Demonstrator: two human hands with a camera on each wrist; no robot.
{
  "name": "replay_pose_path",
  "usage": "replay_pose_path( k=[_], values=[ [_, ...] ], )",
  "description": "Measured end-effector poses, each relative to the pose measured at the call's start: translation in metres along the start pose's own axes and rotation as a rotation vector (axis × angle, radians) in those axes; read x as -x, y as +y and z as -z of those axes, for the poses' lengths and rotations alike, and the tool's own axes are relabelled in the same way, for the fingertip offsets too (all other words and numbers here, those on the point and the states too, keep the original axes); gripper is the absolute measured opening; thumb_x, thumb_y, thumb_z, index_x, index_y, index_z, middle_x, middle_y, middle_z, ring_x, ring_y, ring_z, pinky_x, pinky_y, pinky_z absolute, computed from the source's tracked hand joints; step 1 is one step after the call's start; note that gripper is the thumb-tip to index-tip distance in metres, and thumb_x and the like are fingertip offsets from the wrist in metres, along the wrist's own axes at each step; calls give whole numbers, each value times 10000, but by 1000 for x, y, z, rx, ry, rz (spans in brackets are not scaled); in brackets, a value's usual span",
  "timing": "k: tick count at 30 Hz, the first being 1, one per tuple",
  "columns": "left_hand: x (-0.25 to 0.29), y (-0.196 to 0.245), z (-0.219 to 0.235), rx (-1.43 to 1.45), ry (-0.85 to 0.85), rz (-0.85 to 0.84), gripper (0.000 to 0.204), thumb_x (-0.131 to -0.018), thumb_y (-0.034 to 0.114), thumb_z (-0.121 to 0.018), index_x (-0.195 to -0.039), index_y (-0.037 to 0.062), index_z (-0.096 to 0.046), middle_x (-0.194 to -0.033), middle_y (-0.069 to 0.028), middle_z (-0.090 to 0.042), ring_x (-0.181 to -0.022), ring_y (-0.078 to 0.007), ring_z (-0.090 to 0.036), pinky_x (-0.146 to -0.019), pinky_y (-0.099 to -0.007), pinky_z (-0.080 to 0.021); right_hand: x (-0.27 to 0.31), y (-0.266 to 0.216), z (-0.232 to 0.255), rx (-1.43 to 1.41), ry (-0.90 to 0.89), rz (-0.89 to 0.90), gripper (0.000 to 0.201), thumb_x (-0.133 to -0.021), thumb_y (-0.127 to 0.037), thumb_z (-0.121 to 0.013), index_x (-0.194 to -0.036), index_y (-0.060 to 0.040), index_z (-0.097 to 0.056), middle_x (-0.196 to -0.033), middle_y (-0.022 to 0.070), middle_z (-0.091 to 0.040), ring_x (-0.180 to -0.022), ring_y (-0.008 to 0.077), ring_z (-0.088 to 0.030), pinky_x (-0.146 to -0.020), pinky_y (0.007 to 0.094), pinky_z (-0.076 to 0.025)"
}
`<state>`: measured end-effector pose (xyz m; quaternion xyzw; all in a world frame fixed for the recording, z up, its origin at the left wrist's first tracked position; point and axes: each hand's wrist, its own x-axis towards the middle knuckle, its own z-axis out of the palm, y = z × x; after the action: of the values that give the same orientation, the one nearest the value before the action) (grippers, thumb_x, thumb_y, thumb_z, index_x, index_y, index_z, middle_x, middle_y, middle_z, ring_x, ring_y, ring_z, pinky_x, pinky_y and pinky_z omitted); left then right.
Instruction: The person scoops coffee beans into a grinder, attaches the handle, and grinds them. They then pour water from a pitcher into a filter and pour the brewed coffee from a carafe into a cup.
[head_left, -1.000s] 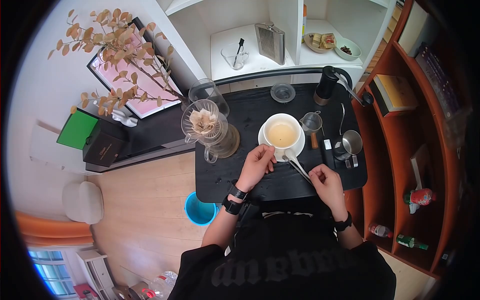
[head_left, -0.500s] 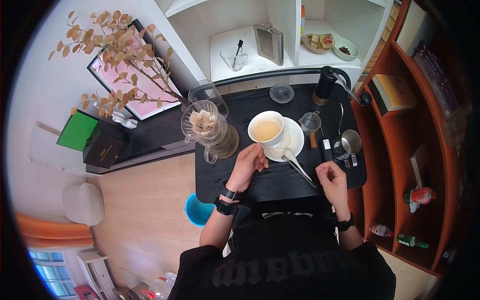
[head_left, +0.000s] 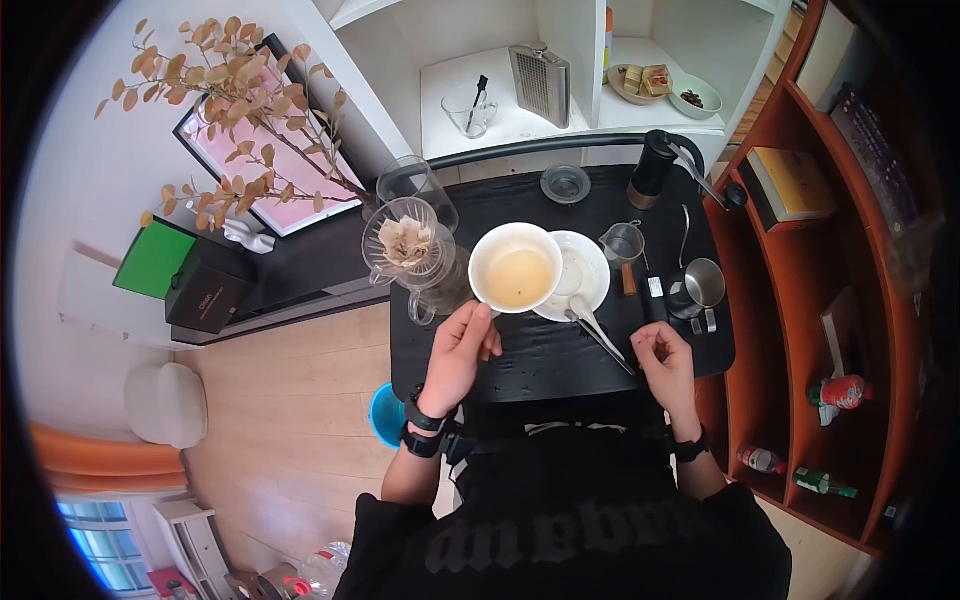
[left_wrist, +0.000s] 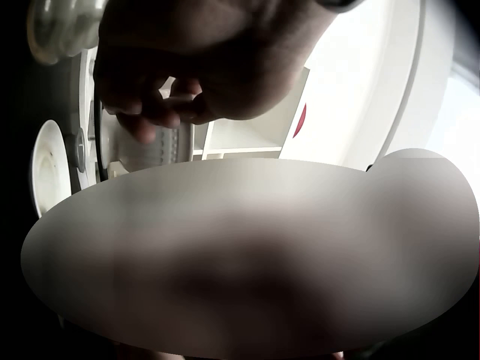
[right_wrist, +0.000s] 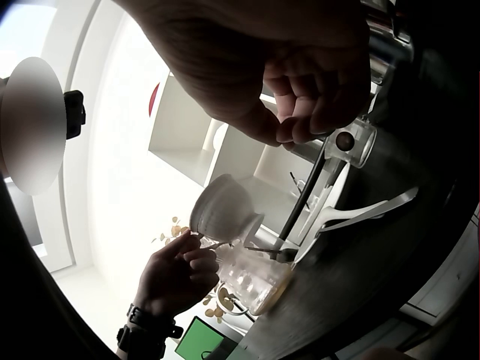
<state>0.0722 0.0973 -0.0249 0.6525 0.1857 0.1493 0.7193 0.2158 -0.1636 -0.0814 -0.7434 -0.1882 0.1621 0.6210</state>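
Observation:
My left hand [head_left: 460,355] pinches the near side of a white cup [head_left: 516,268] of pale brown liquid, left of its white saucer [head_left: 592,262]. In the right wrist view the cup [right_wrist: 223,208] hangs tilted in the left hand [right_wrist: 172,277]. A white spoon [head_left: 584,312] lies on the saucer, its handle over the rim, beside a slim metal utensil [head_left: 606,346]. Near the table's front edge my right hand [head_left: 668,370] holds nothing, its fingers loosely curled; the right wrist view shows this hand [right_wrist: 300,82] from close by. The left wrist view shows the left hand [left_wrist: 210,60] darkly.
Left of the cup stand a glass dripper with a paper filter [head_left: 406,243] and its glass server [head_left: 440,292]. To the right are a small strainer [head_left: 624,243], a metal pitcher [head_left: 703,284] and a black grinder [head_left: 652,170]. A blue bucket [head_left: 386,414] is on the floor.
The cup has come off the saucer and moved left with my left hand. My right hand has drawn slightly right, away from the metal utensil's end, and has since stayed still.

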Motion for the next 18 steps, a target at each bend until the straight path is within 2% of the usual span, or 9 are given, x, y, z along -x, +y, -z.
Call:
replay_pose_path(
  k=[3, 6, 12, 16, 18],
  values=[
    [8, 17, 7, 221, -68, 145, 352, -1070, 308, -444, -790, 97, -478, -657, 16, -430, -635, -134, -511, -589, -247, -379, 0, 0, -1, -9, -6, 1, 76, -938, -60, -654, -878, -19, -634, -666, -77, -551, -597, -25, -441, -526, 172, -337],
    [12, 27, 10, 361, -123, 203, 354, -1070, 305, -446, -785, 96, -470, -658, 9, -425, -646, -135, -508, -599, -254, -382, 0, 1, -2, -12, -12, 1, 74, -938, -59, -652, -878, -19, -634, -666, -78, -551, -596, -25, -439, -526, 172, -336],
    [5, 8, 3, -14, -97, 8, 332, -1072, 255, -442, -799, 74, -497, -706, -8, -481, -706, -132, -535, -645, -263, -411, 2, 0, -1, 0, -10, 1, 80, -941, -64, -651, -876, -19, -634, -663, -81, -547, -593, -26, -435, -525, 171, -333],
    [-19, -25, -3, 44, -75, 7, 324, -1069, 268, -466, -843, 59, -570, -720, 10, -554, -678, -63, -517, -632, -224, -396, 3, 0, -2, -12, -10, 5, 87, -943, -70, -652, -875, -19, -634, -659, -80, -548, -592, -27, -436, -525, 172, -333],
    [-31, -39, -8, 70, -86, 18, 332, -1069, 281, -467, -834, 70, -567, -716, 17, -550, -674, -59, -518, -629, -218, -392, 4, 1, -2, -13, -8, 4, 90, -944, -72, -653, -874, -19, -635, -657, -80, -550, -592, -26, -438, -524, 172, -333]
  ],
)
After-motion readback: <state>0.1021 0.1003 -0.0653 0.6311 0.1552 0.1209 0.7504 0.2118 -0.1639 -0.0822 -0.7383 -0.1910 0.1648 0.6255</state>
